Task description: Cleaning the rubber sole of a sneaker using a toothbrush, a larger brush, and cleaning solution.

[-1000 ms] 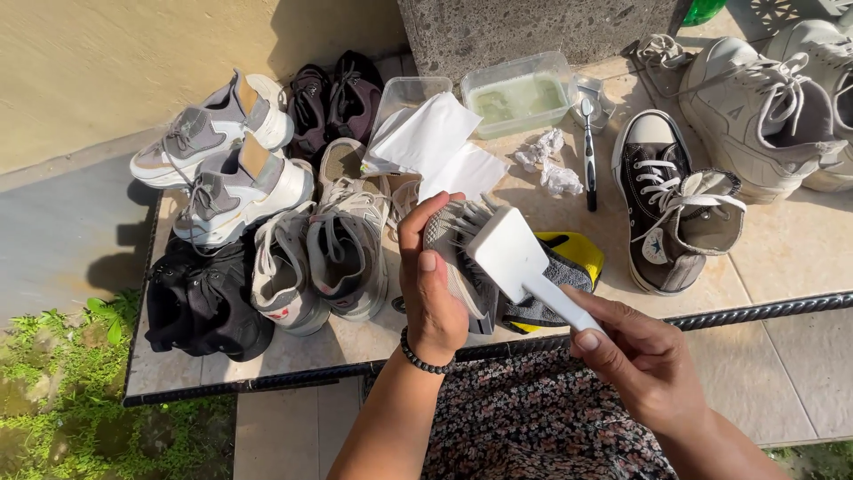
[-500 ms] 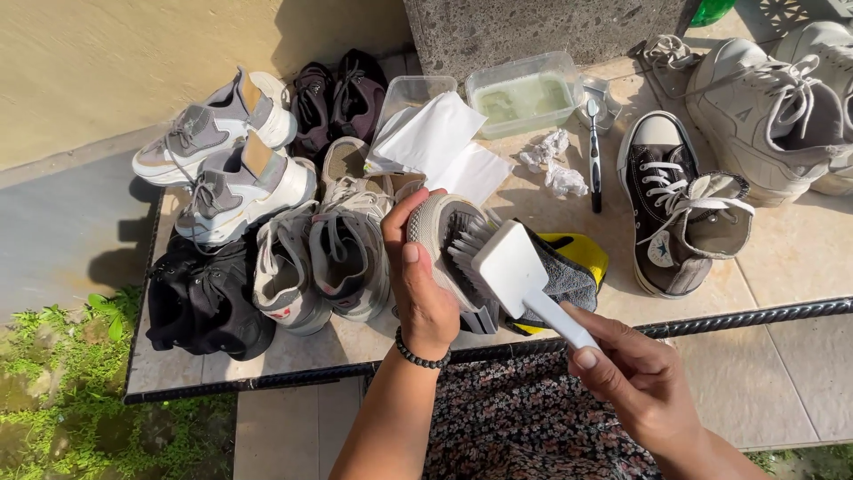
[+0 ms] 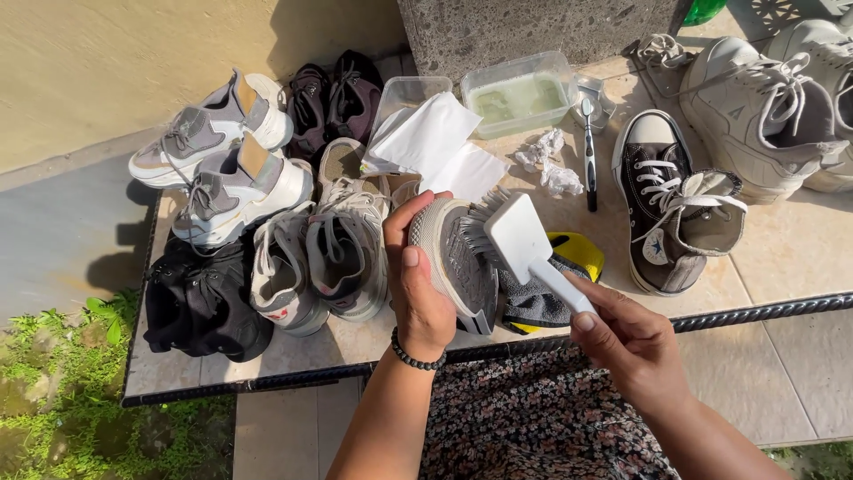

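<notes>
Shoe (image 3: 458,258) now tilted further under brush (image 3: 524,240)

Grey rubber-soled sneaker (image 3: 458,258); white plastic brush (image 3: 529,249); yellow-grey cloth (image 3: 569,267); black-white canvas hi-tops (image 3: 671,209); clear tub w/ greenish liquid (image 3: 520,93); floral dark fabric (image 3: 533,418).

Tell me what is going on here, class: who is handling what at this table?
A person holds a grey shoe sole-up in the left hand and presses a white brush against the sole with the right hand. Under the shoe lie a dark cloth and something yellow. On the tiled table around them stand many other shoes, a plastic tub of greenish liquid, white paper sheets and a toothbrush.
</notes>
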